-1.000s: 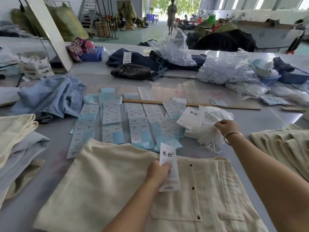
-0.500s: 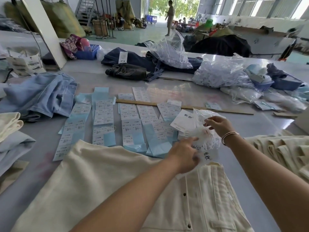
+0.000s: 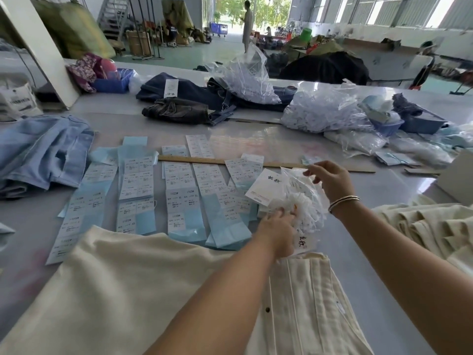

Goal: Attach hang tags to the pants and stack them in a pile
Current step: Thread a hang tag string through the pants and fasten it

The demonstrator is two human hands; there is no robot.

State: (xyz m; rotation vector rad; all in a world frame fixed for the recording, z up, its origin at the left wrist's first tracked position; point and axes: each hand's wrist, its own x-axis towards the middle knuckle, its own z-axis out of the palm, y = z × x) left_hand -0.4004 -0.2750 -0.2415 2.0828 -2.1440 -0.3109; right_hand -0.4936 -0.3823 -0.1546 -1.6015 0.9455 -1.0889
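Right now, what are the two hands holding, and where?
The right hand pinches the clear plastic bag by its top edge. The left hand picks at white strings while holding a hang tag.

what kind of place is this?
Likely a garment factory's finishing or packing floor: rows of size labels on a big work table, cream pants being tagged, bagged tag strings, denim heaps.

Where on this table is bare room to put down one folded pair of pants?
Bare grey table lies between the blue sticker strips and dark jeans, and right of the cream pants. The strips' area is crowded.
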